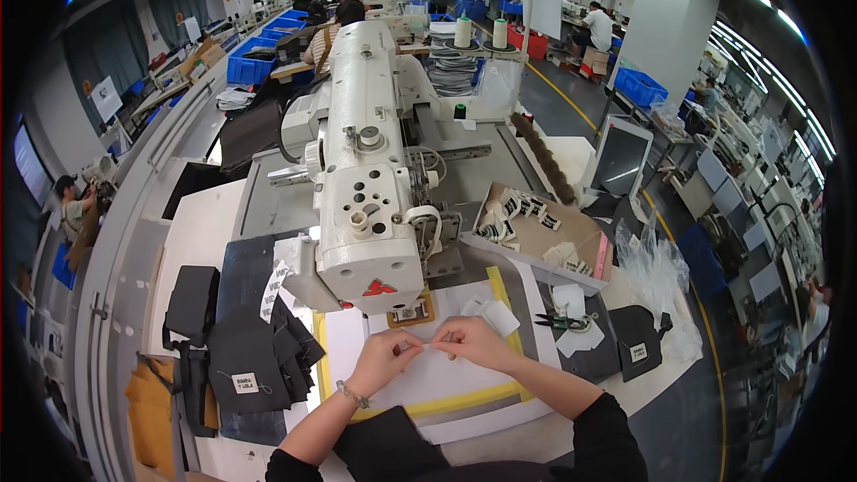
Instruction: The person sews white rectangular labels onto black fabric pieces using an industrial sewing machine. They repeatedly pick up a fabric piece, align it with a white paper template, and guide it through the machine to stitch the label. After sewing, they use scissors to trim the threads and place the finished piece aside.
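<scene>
My left hand [386,361] and my right hand [471,343] meet in front of the sewing machine head [370,241], fingertips pinched close together. Whatever is between them is too small to make out. Beneath them lies a white work sheet [420,388] edged with yellow tape. Just beyond my fingers is the machine's small brown clamp frame [412,312]. White paper pieces [493,314] rest to the right of it. Below my left wrist a black fabric piece [390,446] lies at the near edge.
Black fabric pieces with a white label [245,383] are stacked on the left. At right stand an open cardboard box [553,245] of labels, green-handled thread snips [562,322], another labelled black piece [636,339] and clear plastic [656,272]. A tablet-like screen [620,156] stands behind.
</scene>
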{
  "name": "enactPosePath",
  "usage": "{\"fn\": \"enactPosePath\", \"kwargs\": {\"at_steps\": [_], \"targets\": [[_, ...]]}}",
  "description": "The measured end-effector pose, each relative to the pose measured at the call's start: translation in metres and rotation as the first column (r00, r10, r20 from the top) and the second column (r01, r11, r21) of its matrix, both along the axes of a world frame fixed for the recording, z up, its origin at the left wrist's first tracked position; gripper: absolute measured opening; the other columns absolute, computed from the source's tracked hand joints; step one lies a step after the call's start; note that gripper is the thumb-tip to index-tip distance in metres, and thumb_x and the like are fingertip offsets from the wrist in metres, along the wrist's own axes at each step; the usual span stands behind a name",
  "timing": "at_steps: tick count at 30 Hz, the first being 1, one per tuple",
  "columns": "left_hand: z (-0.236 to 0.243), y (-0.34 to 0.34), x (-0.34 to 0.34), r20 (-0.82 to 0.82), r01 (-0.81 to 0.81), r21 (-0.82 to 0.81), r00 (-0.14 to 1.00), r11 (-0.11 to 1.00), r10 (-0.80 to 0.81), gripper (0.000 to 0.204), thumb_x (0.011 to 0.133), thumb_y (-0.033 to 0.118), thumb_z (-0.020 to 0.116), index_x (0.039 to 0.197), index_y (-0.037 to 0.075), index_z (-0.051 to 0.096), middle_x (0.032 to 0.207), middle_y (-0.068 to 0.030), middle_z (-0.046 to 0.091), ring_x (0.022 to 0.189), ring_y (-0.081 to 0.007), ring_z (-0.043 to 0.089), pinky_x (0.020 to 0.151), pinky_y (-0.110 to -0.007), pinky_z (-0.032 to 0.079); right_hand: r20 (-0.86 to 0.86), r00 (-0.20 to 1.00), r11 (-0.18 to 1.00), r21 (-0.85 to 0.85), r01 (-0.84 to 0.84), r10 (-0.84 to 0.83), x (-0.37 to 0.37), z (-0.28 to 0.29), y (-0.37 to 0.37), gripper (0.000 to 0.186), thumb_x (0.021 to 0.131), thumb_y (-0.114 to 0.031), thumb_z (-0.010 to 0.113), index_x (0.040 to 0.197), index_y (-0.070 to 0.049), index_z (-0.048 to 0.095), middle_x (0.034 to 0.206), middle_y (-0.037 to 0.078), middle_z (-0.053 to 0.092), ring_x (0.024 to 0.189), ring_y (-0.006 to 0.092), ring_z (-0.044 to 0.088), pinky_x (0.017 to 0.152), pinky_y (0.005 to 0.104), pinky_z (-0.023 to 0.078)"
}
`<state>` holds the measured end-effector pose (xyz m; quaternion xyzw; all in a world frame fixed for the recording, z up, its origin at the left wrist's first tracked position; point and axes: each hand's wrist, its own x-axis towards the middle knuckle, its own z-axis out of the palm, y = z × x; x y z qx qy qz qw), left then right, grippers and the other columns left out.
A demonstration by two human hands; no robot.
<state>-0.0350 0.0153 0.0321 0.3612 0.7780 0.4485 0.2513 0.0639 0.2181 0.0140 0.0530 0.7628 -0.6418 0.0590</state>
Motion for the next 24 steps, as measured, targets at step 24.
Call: {"fn": "enactPosePath", "kwargs": {"at_steps": [24], "targets": [[-0.022, -0.009, -0.006, 0.171, -0.187, 0.245, 0.974, 0.951, 0.148, 0.027, 0.082, 0.008, 0.077, 0.108, 0.005, 0.072, 0.081, -0.0032, 0.069, 0.061, -0.0076, 0.066, 0.055, -0.019, 0.048, -0.046, 0.990, 0.981, -0.149, 0.123, -0.132, -0.006, -0.011, -0.008, 0.013, 0.089, -0.012, 0.071, 0.087, -0.001, 0.065, 0.066, -0.002, 0.058, 0.059, 0.0040, 0.054, 0.054, 0.0208, 0.041]]}}
